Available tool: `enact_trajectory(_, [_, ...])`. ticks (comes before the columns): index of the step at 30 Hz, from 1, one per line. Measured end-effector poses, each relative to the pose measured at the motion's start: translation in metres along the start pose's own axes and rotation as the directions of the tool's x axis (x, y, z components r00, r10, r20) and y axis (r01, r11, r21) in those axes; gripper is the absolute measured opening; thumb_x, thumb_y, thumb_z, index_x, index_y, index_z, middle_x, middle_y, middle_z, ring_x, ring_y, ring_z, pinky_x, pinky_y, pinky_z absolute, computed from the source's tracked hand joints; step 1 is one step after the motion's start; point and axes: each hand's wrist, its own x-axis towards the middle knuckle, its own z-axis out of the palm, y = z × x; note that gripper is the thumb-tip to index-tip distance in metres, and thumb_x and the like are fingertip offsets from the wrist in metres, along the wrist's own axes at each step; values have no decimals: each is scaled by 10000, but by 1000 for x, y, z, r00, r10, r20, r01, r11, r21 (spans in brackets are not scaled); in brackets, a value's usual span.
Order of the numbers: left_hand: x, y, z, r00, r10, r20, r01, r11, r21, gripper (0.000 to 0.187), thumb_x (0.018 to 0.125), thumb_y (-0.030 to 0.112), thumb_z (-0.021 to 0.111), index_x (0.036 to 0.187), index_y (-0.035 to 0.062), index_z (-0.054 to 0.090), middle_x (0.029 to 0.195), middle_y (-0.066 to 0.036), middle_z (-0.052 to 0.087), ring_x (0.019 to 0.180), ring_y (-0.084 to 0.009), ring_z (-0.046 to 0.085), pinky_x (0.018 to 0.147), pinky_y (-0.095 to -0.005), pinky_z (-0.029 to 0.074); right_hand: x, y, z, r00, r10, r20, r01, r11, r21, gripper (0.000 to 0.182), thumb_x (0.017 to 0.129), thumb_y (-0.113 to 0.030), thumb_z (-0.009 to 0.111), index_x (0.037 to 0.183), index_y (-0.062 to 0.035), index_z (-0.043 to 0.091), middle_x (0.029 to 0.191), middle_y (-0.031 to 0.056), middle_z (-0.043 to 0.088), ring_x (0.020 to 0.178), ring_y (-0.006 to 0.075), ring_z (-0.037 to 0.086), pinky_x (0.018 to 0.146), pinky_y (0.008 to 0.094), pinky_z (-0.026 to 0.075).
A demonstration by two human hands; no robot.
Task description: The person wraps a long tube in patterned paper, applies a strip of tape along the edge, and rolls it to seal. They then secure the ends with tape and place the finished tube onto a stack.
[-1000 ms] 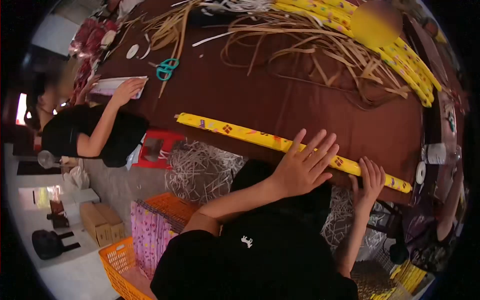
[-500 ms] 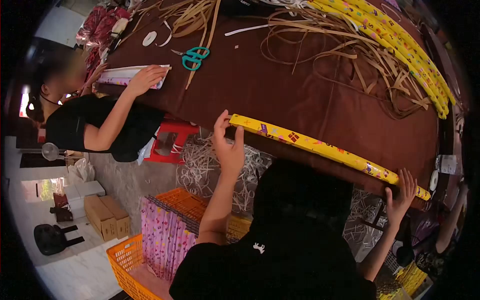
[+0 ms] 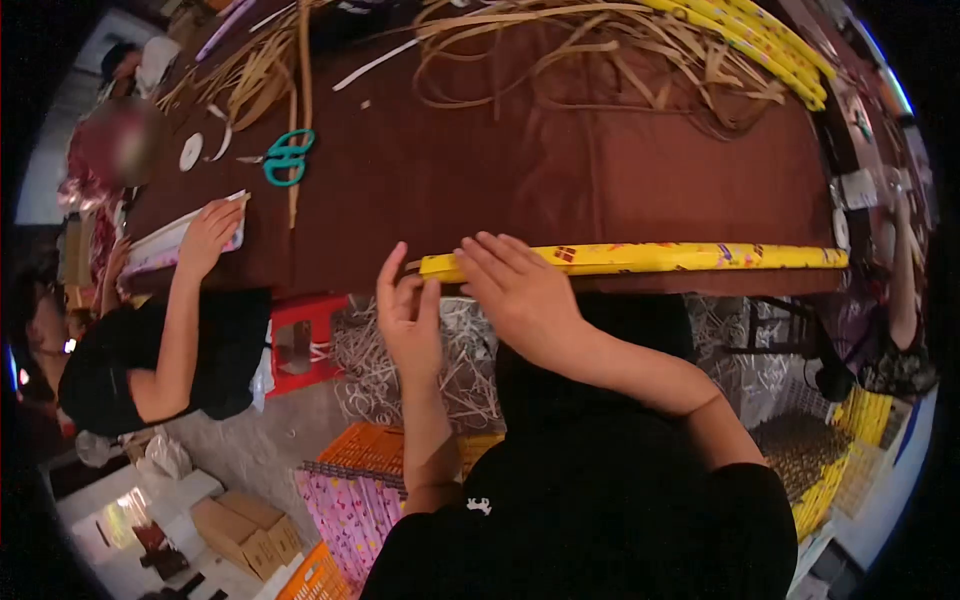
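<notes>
1. A long yellow roll (image 3: 690, 258), printed with small coloured figures, lay along the near edge of a brown table (image 3: 420, 180), stretching from the middle towards the right.
2. The person's left hand (image 3: 411, 325) was at the roll's left end, fingers bent and thumb raised; whether it gripped the roll could not be told.
3. The right hand (image 3: 522, 295) reached across the body and lay over the roll, just right of the left hand, its fingers straight and not closed round anything.
4. At the far right lay a bundle of more yellow rolls (image 3: 750, 45), with loose brown strips (image 3: 545, 20) spread to their left.
5. Teal scissors (image 3: 288, 158) lay on the table's left part, with a white reel (image 3: 190, 152) further left.
6. At the left edge, a co-worker's hand (image 3: 210, 232) rested on a pink-and-white wrap (image 3: 165, 248).
7. On the near side, below the table, stood a red stool (image 3: 310, 308), with pale shreds (image 3: 365, 360) heaped on the floor to its right.
</notes>
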Motion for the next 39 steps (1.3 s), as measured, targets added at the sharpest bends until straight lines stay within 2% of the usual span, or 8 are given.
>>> enact_trajectory(3, [3, -4, -5, 994, -72, 81, 82, 987, -137, 515, 950, -11, 519, 1437, 57, 367, 948, -25, 628, 601, 9, 467, 499, -138, 358, -2, -8, 10, 993, 54, -100, -57, 998, -20, 386, 742, -85, 605, 1111, 23, 630, 1138, 166, 657, 1091, 296, 632, 970, 412, 490])
enact_trajectory(10, [2, -10, 9, 998, 49, 49, -44, 994, -95, 529, 971, 36, 513, 1461, 69, 317, 928, -46, 647, 591, -17, 499, 484, -149, 367, -9, -21, 25, 973, 72, -220, -85, 995, -52, 301, 802, -101, 595, 1065, 35, 646, 1142, 173, 659, 1110, 287, 631, 983, 414, 485])
enact_trajectory(23, [-2, -9, 11, 996, 76, 44, -49, 896, -441, 607, 998, 235, 399, 1515, 29, 158, 887, -50, 610, 513, -47, 403, 436, -168, 271, -15, -27, 29, 979, 23, -202, -43, 995, -94, 314, 839, -90, 554, 1100, 54, 651, 1199, 195, 632, 1163, 321, 598, 1006, 438, 466])
enact_trajectory(28, [2, -13, 9, 992, 129, 3, -129, 992, 13, 645, 987, 106, 489, 1521, 37, 135, 892, -55, 612, 727, -76, 551, 654, -177, 429, -17, -31, 27, 980, 35, -195, -56, 993, -100, 315, 849, -104, 549, 1095, 68, 641, 1223, 201, 617, 1180, 338, 581, 1023, 456, 453])
enact_trajectory(30, [3, -11, 4, 997, 67, 29, -64, 993, -100, 683, 960, 35, 537, 1522, 47, 150, 906, -60, 623, 834, -89, 574, 786, -204, 441, -18, -33, 27, 991, 34, -131, -51, 991, -125, 352, 857, -125, 542, 1147, 59, 617, 1268, 220, 581, 1209, 351, 555, 1041, 470, 431])
enact_trajectory(35, [7, -2, 5, 996, 5, 91, 11, 984, -178, 691, 966, 69, 545, 1528, 73, 142, 840, -38, 613, 666, -60, 535, 610, -182, 431, -13, -40, 21, 984, 150, -93, -159, 982, -99, 459, 850, -239, 584, 1274, -62, 572, 1389, 144, 499, 1307, 358, 451, 1098, 558, 297])
enact_trajectory(37, [9, -7, -3, 991, -26, 128, 52, 978, -201, 704, 958, 42, 546, 1529, 79, 135, 726, 3, 538, 521, -14, 388, 470, -171, 291, -13, -35, 17, 969, 247, -32, -249, 957, -147, 598, 818, -405, 644, 1363, -198, 513, 1482, 52, 402, 1388, 350, 334, 1109, 632, 172])
enact_trajectory(39, [10, -9, -7, 990, -40, 137, 68, 977, -204, 710, 954, 24, 544, 1530, 81, 131, 667, 25, 492, 453, 9, 302, 406, -169, 210, -23, -27, 6, 953, 286, 100, -268, 949, -167, 710, 788, -532, 643, 1413, -251, 458, 1518, 65, 341, 1412, 359, 281, 1087, 676, 156])
